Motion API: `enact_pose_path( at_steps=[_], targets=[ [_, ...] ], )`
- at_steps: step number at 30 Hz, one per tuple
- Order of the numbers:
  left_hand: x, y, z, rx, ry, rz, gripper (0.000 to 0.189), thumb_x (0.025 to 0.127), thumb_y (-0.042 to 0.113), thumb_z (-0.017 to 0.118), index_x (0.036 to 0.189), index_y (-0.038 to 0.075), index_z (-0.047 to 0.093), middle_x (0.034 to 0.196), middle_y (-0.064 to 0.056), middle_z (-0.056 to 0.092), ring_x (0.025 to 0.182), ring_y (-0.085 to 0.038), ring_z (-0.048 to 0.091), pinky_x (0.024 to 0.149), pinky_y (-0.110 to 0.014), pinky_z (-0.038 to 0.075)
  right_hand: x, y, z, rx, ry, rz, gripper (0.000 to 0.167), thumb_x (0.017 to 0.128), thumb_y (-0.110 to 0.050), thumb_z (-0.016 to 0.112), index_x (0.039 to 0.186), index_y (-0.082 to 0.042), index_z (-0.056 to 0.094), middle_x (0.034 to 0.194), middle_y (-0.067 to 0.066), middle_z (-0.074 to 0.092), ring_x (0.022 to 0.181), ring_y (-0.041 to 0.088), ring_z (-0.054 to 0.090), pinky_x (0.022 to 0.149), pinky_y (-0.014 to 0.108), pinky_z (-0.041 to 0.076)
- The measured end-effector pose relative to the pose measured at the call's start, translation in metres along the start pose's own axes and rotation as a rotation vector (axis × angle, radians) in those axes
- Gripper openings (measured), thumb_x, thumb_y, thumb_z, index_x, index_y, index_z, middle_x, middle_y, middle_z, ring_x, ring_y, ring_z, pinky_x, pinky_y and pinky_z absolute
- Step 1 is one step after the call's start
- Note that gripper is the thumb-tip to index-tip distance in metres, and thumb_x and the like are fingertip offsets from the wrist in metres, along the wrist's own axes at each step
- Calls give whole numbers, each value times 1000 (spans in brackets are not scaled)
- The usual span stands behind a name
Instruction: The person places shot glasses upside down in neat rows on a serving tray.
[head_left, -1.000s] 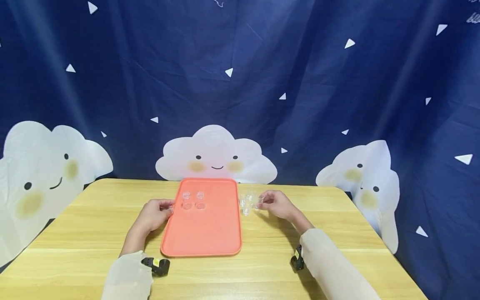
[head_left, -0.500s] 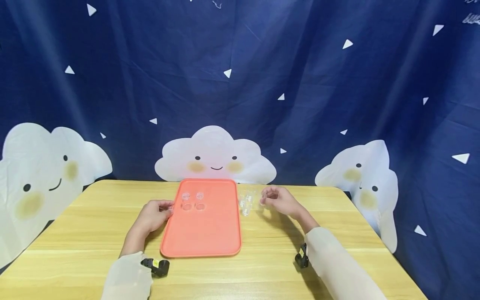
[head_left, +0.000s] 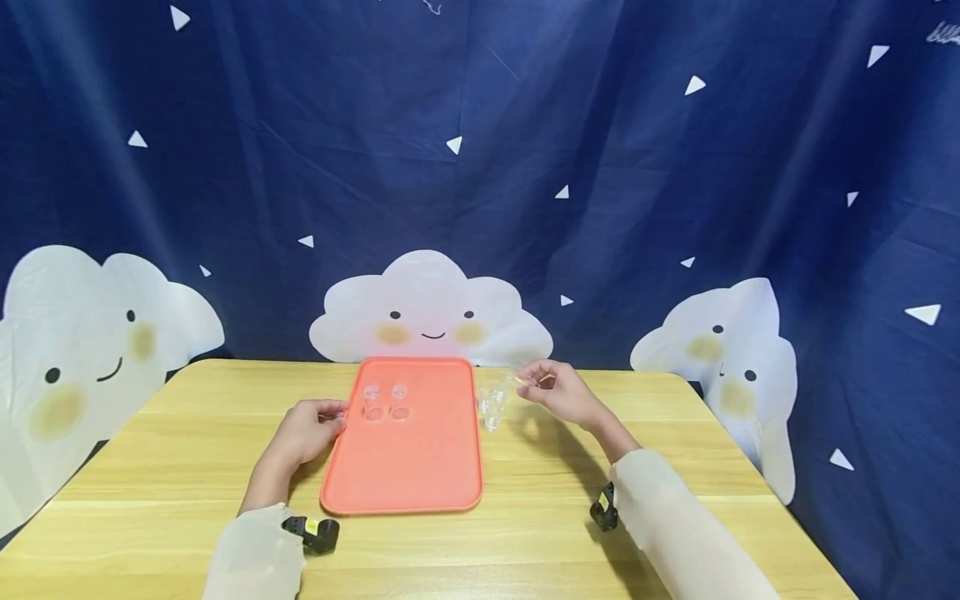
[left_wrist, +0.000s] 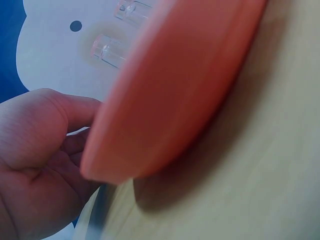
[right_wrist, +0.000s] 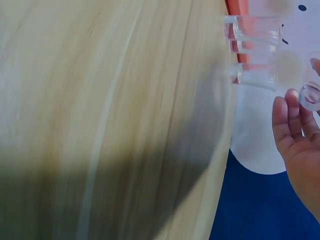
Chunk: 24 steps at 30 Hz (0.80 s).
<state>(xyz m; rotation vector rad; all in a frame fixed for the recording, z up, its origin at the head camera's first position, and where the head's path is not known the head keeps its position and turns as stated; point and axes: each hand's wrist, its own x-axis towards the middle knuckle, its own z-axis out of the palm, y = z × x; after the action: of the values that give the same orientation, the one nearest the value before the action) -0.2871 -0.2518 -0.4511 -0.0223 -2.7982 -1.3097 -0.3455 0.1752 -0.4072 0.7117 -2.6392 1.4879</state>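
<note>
In the head view an orange-red tray (head_left: pixel 405 475) lies on the table, bearing several small clear shot glasses (head_left: pixel 401 413) in its upper left part. My left hand (head_left: pixel 305 433) holds the tray's left rim; in the left wrist view the thumb meets the rim and the other fingers are partly hidden behind it. Just off the tray's right side, my right hand (head_left: pixel 558 392) pinches a clear shot glass (right_wrist: pixel 310 96) in its fingertips, raised above the table. Its round base faces the right wrist camera. More shot glasses (head_left: pixel 492 421) stand close together between tray and right hand.
The pale wooden table (head_left: pixel 555 550) has its far edge just behind the tray. A dark blue curtain (head_left: pixel 600 125) with white clouds and triangles hangs beyond it. Black wrist cameras (head_left: pixel 321 535) sit at both sleeves.
My right hand has lifted a shot glass off the table beside the group, first moving slightly right, then up and back left as the glass tips. The left hand and tray stay put.
</note>
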Motion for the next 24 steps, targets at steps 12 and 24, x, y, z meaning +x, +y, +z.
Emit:
enact_pose_path(
  at_steps=[12, 24],
  targets=[
    [0, 1, 0, -4, -5, 1, 34, 99, 5, 60, 130, -8, 64, 123, -24, 68, 110, -35, 64, 96, -53, 51, -9, -50, 2, -20, -19, -39, 27, 88, 2, 74, 112, 12, 66, 83, 11, 63, 72, 20, 54, 61, 23, 46],
    [1, 0, 0, -11, -5, -6, 34, 99, 5, 60, 131, -8, 64, 124, -23, 68, 109, -34, 64, 95, -52, 51, 11, -28, 16, 34, -12, -59, 28, 86, 0, 78, 110, 3, 63, 90, 10, 63, 73, 18, 57, 63, 23, 49]
  ],
)
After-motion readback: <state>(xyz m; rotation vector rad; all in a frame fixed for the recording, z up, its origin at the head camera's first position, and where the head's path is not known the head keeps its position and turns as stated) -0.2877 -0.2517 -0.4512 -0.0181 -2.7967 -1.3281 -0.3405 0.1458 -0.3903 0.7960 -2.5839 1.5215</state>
